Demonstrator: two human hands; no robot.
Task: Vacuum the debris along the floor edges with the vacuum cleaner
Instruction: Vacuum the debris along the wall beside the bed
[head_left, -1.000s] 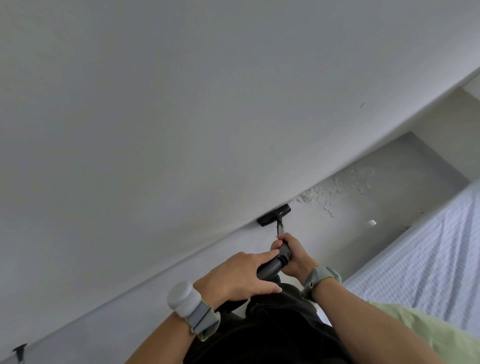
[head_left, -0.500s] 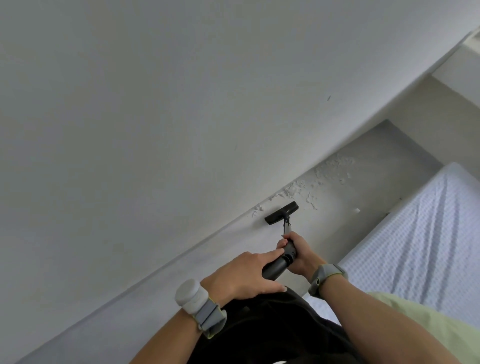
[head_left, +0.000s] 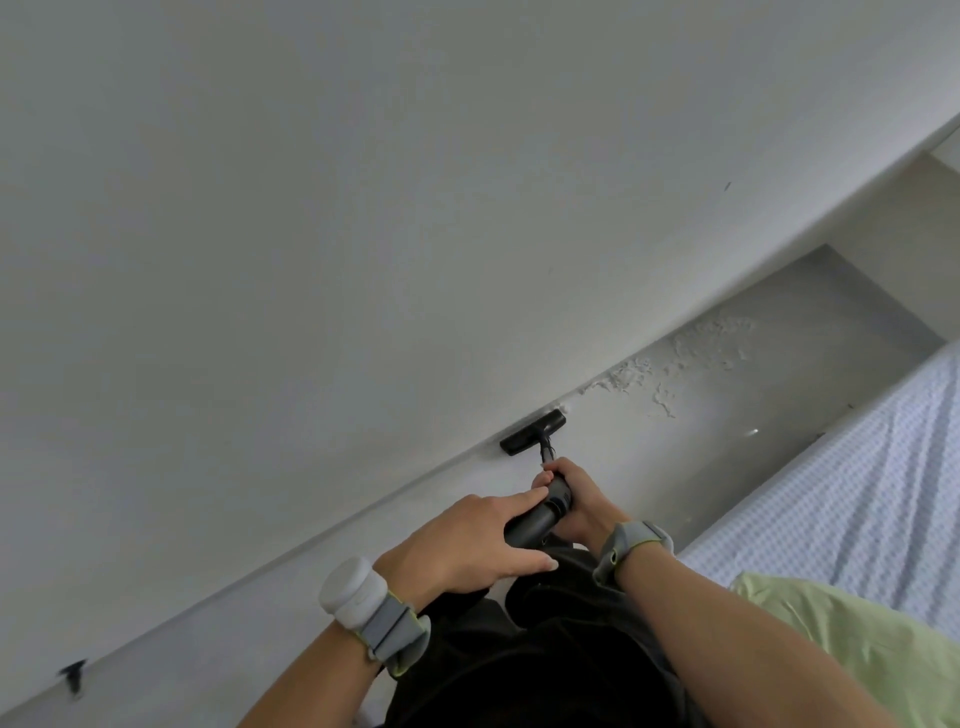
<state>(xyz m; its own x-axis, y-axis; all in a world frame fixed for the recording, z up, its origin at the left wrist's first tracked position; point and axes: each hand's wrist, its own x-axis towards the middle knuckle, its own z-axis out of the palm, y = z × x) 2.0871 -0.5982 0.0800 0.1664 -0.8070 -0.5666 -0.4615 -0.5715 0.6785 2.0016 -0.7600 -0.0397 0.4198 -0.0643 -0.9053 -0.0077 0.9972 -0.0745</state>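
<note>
Ahead, debris (head_left: 631, 375) between wall (head_left: 363, 234) and bed (head_left: 857, 478).

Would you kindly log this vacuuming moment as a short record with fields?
wand: dark, angled down toward the wall
nozzle: black, on the floor against the wall base
left hand: holds the wand's upper part
right hand: grips the wand lower down
debris: white flakes on the floor beyond the nozzle, along the wall
bed: checked sheet, right side
</note>
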